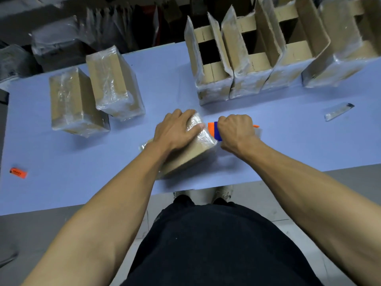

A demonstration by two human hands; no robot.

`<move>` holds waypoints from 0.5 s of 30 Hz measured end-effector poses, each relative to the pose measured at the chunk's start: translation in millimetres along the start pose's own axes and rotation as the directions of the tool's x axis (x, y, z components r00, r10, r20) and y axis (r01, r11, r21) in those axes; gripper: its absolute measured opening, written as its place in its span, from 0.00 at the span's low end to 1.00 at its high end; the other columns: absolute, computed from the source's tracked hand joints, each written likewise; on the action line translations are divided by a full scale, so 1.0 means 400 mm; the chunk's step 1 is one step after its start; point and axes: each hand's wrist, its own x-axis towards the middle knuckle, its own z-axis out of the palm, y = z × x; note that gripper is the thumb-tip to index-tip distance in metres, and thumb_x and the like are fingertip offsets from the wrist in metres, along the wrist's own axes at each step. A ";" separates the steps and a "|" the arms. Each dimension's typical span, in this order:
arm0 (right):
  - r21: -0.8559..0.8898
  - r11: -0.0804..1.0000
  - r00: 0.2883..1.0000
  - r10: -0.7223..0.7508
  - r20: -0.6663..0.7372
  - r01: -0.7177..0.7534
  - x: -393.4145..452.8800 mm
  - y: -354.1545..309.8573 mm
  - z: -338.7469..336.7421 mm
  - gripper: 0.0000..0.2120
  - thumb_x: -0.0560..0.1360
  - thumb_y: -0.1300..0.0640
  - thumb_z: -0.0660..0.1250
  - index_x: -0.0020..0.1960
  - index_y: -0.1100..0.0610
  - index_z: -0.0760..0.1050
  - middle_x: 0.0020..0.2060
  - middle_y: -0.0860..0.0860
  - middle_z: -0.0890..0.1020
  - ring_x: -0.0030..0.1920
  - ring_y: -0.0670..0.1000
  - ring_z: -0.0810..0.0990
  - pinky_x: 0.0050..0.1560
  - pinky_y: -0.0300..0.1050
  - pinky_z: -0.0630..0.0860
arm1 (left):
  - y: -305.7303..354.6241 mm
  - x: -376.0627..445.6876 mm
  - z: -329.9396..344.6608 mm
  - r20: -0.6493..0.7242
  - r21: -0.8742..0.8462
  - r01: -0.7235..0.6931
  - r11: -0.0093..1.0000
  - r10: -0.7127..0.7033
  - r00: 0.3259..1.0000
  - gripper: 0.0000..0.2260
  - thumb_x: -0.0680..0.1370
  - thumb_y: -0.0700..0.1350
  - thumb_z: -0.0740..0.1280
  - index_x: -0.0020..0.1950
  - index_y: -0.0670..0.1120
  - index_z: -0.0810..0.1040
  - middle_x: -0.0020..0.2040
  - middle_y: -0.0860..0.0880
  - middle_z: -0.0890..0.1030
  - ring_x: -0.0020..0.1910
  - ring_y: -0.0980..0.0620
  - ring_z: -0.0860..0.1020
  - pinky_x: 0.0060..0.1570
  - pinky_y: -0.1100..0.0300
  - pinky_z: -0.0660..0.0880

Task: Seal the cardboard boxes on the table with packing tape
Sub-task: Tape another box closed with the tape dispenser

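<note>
A small cardboard box (189, 155) lies in front of me on the pale blue table (82, 182), its far end covered in clear tape. My left hand (175, 131) presses flat on top of the box. My right hand (237, 131) is closed around an orange and blue tape dispenser (214, 130), held against the box's right end. Two sealed, tape-wrapped boxes (72, 104) (115, 83) stand at the left. A row of several open boxes (212, 65) with raised flaps stands at the back right.
A clear strip of tape or blade piece (339, 111) lies at the right. A small orange object (18, 172) lies near the left front edge. Wrapped bundles (53, 44) are stacked behind the table. My feet show beneath the table's front edge.
</note>
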 end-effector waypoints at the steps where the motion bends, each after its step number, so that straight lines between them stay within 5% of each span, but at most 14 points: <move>1: 0.038 0.999 0.999 0.025 -0.022 -0.024 -0.001 0.002 0.007 0.15 0.69 0.57 0.70 0.54 0.56 0.72 0.48 0.53 0.81 0.43 0.57 0.79 0.39 0.44 0.64 | -0.019 -0.014 0.002 0.021 -0.044 0.029 0.999 -0.028 0.999 0.25 0.79 0.68 0.56 0.74 0.60 0.64 0.69 0.49 0.72 0.68 0.42 0.71 0.61 0.46 0.69; 4: 0.191 0.977 0.987 0.118 -0.107 -0.096 0.002 0.011 0.018 0.15 0.68 0.58 0.68 0.52 0.58 0.69 0.44 0.56 0.78 0.36 0.59 0.70 0.35 0.45 0.62 | -0.051 -0.051 0.006 0.013 -0.295 0.054 0.954 -0.052 0.999 0.22 0.81 0.60 0.61 0.75 0.64 0.64 0.76 0.56 0.67 0.74 0.48 0.67 0.67 0.49 0.66; 8: 0.424 0.901 0.967 0.182 -0.178 -0.092 0.017 -0.003 -0.007 0.14 0.68 0.56 0.67 0.46 0.55 0.63 0.38 0.53 0.74 0.34 0.58 0.71 0.33 0.44 0.62 | -0.076 -0.064 0.010 0.005 -0.645 0.152 0.749 -0.194 0.981 0.10 0.82 0.51 0.65 0.63 0.58 0.72 0.66 0.56 0.75 0.69 0.51 0.73 0.60 0.60 0.66; 12: 0.501 0.862 0.961 0.198 -0.194 -0.077 0.023 -0.031 -0.032 0.13 0.68 0.53 0.68 0.45 0.54 0.66 0.37 0.51 0.76 0.35 0.57 0.75 0.33 0.43 0.64 | -0.082 -0.081 0.021 0.107 -0.751 0.146 0.644 -0.099 0.989 0.22 0.84 0.49 0.61 0.78 0.62 0.63 0.73 0.60 0.67 0.72 0.56 0.70 0.70 0.59 0.65; 15: 0.500 0.860 0.957 0.221 -0.190 -0.099 0.020 -0.041 -0.039 0.13 0.68 0.53 0.69 0.46 0.54 0.66 0.38 0.51 0.76 0.36 0.57 0.76 0.34 0.43 0.66 | -0.084 -0.076 0.029 0.081 -0.766 0.176 0.619 -0.179 0.981 0.15 0.85 0.48 0.60 0.72 0.59 0.72 0.70 0.49 0.75 0.66 0.50 0.75 0.70 0.54 0.69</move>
